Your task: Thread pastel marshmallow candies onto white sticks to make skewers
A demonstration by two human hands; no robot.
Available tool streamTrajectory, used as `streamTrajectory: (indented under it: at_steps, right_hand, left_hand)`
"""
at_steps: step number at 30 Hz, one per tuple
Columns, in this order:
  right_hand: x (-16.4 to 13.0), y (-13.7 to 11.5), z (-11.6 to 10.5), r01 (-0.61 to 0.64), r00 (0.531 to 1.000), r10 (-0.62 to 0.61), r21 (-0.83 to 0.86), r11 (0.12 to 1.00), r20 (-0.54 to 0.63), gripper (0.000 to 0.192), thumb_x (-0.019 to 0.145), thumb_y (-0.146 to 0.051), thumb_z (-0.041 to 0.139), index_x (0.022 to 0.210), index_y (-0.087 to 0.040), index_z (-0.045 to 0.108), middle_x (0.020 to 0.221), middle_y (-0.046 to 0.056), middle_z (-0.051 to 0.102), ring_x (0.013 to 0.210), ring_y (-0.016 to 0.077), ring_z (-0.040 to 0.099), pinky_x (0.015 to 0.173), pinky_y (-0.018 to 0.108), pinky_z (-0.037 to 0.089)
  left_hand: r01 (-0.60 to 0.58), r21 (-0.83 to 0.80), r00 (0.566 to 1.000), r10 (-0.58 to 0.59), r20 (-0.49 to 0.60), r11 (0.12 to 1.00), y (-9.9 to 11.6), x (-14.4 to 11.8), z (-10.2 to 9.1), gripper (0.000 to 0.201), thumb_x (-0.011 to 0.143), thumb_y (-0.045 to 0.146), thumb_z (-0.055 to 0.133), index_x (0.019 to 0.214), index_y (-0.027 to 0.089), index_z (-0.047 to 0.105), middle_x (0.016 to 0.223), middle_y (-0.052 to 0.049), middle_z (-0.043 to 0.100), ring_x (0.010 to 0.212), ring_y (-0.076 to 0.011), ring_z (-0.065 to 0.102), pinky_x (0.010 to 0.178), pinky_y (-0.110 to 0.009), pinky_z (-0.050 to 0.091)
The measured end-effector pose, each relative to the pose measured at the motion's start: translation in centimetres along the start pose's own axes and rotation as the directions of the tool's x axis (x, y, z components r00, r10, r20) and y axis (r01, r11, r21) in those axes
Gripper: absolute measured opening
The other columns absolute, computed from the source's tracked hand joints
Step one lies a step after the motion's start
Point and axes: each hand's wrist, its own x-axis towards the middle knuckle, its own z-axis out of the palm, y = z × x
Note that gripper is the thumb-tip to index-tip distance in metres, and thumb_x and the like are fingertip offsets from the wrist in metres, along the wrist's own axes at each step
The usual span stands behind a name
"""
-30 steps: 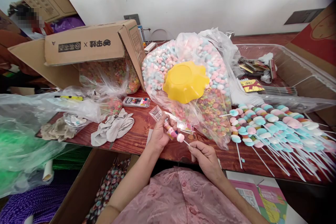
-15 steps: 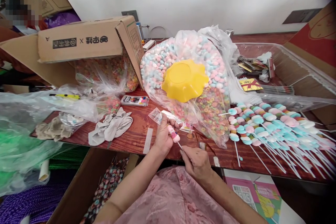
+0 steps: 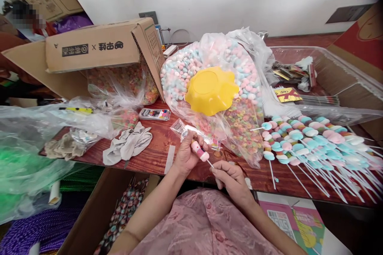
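My left hand (image 3: 184,155) grips a small clear wrapper bag (image 3: 183,129) with the candy end of a skewer (image 3: 200,152) inside it. My right hand (image 3: 230,175) pinches the white stick of that same skewer just below the candy. Both hands hover over the near edge of the red wooden table (image 3: 155,155). To the right lies a heap of finished candy skewers (image 3: 311,143), pastel discs on white sticks.
A large clear bag of pastel candies (image 3: 185,67) with a yellow bowl (image 3: 211,91) on it fills the middle. A tipped cardboard box (image 3: 98,48), grey gloves (image 3: 128,143) and loose plastic (image 3: 44,119) lie left. A clear bin (image 3: 338,75) stands right. An open carton (image 3: 119,211) sits below.
Both hands shifted slightly toward me and back while holding the skewer. The candy end has gone further into the wrapper, so less of it shows outside.
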Motion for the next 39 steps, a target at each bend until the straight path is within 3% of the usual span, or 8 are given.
streamTrajectory:
  at_steps: [7, 19, 26, 29, 31, 34, 36, 39]
  right_hand:
    - [-0.4, -0.3, 0.6, -0.181, 0.973, 0.153, 0.158, 0.971, 0.174, 0.031, 0.083, -0.047, 0.058, 0.073, -0.018, 0.055, 0.039, -0.008, 0.044, 0.036, 0.0057, 0.026, 0.042, 0.023, 0.017]
    - [0.3, -0.5, 0.5, -0.028, 1.000, 0.026, -0.105, 0.994, -0.017, 0.030, 0.086, -0.044, 0.051, 0.069, -0.019, 0.055, 0.044, -0.007, 0.044, 0.041, 0.0079, 0.036, 0.045, 0.023, 0.028]
    - [1.2, 0.3, -0.2, 0.035, 0.999, -0.039, -0.147, 0.988, -0.023, 0.028, 0.088, -0.039, 0.051, 0.069, -0.019, 0.058, 0.044, -0.006, 0.046, 0.041, 0.0092, 0.038, 0.046, 0.023, 0.033]
    - [1.5, 0.5, -1.5, 0.255, 0.941, -0.328, -0.470, 0.845, -0.079, 0.025, 0.091, -0.029, 0.050, 0.074, -0.019, 0.065, 0.057, -0.001, 0.059, 0.051, 0.0116, 0.050, 0.056, 0.025, 0.040]
    - [1.7, 0.6, -2.5, 0.369, 0.863, -0.506, -0.676, 0.638, -0.006, 0.023, 0.091, -0.022, 0.050, 0.078, -0.019, 0.069, 0.064, 0.002, 0.064, 0.059, 0.0136, 0.057, 0.063, 0.026, 0.043]
    - [1.8, 0.7, -3.4, 0.430, 0.788, -0.602, -0.814, 0.391, 0.128, 0.025, 0.091, -0.015, 0.048, 0.083, -0.019, 0.072, 0.062, 0.003, 0.064, 0.058, 0.0143, 0.058, 0.062, 0.027, 0.043]
    - [1.8, 0.7, -3.6, 0.439, 0.769, -0.616, -0.842, 0.314, 0.171, 0.026, 0.092, -0.013, 0.047, 0.088, -0.018, 0.073, 0.063, 0.004, 0.065, 0.058, 0.0142, 0.058, 0.061, 0.027, 0.042]
    - [1.7, 0.7, -3.7, 0.445, 0.777, -0.604, -0.835, 0.325, 0.179, 0.027, 0.092, -0.014, 0.046, 0.093, -0.018, 0.073, 0.066, 0.005, 0.067, 0.062, 0.0147, 0.060, 0.065, 0.027, 0.045]
  left_hand:
    - [-0.091, 0.042, 0.995, 0.093, -0.048, 0.995, 0.0, 0.6, -0.2, 0.035, 0.079, 0.041, 0.074, 0.063, 0.016, 0.054, 0.059, 0.003, 0.057, 0.055, -0.0106, 0.057, 0.077, -0.032, 0.052]
    - [-0.044, 0.167, 0.999, 0.040, 0.028, 0.985, -1.0, -0.2, -0.1, 0.037, 0.077, 0.043, 0.075, 0.063, 0.015, 0.056, 0.058, 0.003, 0.056, 0.052, -0.0103, 0.058, 0.066, -0.027, 0.053]
    - [0.012, 0.158, 0.998, -0.022, 0.061, 0.987, -1.3, -0.1, -0.4, 0.038, 0.078, 0.046, 0.073, 0.066, 0.014, 0.057, 0.060, 0.002, 0.059, 0.054, -0.0103, 0.059, 0.062, -0.024, 0.051]
    - [0.049, 0.185, 0.998, -0.054, 0.020, 0.981, -0.7, 0.0, -0.5, 0.042, 0.073, 0.050, 0.077, 0.067, 0.015, 0.056, 0.060, 0.000, 0.062, 0.054, -0.0122, 0.061, 0.056, -0.023, 0.050]
    - [0.090, 0.221, 0.996, -0.088, -0.018, 0.971, -0.2, 0.1, -0.6, 0.043, 0.071, 0.052, 0.078, 0.068, 0.014, 0.057, 0.062, -0.002, 0.065, 0.055, -0.0147, 0.063, 0.054, -0.024, 0.050]
    - [0.144, 0.269, 0.990, -0.137, -0.045, 0.952, 0.3, 0.1, -0.7, 0.045, 0.072, 0.054, 0.077, 0.070, 0.012, 0.060, 0.063, -0.005, 0.067, 0.057, -0.0179, 0.066, 0.056, -0.026, 0.053]
    - [0.154, 0.275, 0.988, -0.148, -0.044, 0.949, 0.4, 0.1, -0.7, 0.044, 0.074, 0.053, 0.075, 0.072, 0.011, 0.061, 0.064, -0.006, 0.068, 0.059, -0.0191, 0.068, 0.059, -0.027, 0.054]
    - [0.168, 0.233, 0.986, -0.163, -0.042, 0.958, 0.6, 0.1, -0.7, 0.040, 0.077, 0.051, 0.073, 0.076, 0.013, 0.060, 0.066, -0.006, 0.069, 0.063, -0.0210, 0.070, 0.060, -0.028, 0.055]
